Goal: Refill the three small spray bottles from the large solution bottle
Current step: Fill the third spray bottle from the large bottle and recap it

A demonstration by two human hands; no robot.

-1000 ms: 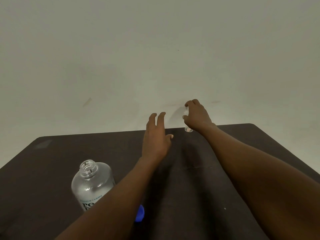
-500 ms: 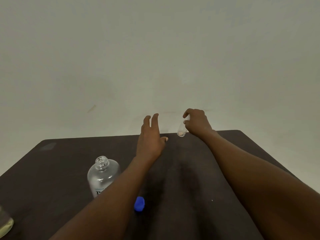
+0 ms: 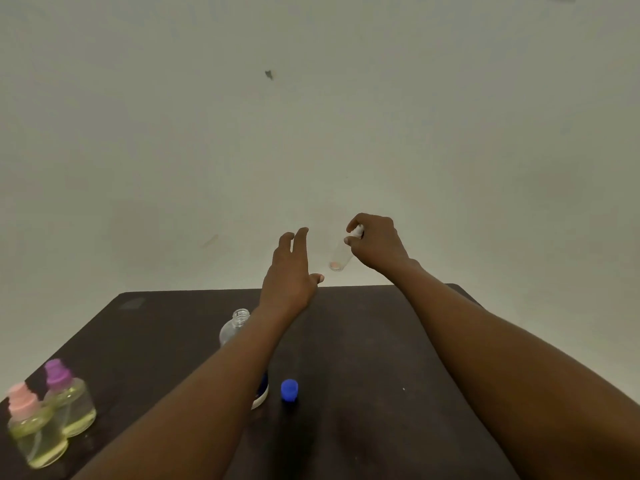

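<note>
Right hand point(image 3: 375, 245) grip closed on the clear small spray bottle point(image 3: 341, 252), tilted, probably for uncapping; left hand point(image 3: 289, 271) open, empty, just beside it, ready to assist.

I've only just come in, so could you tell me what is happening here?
A person's right hand holds a small clear spray bottle raised beyond the dark table, while the open left hand reaches toward it. The large clear solution bottle stands uncapped, its blue cap lying alongside. Two capped bottles of yellowish liquid wait at left.
</note>
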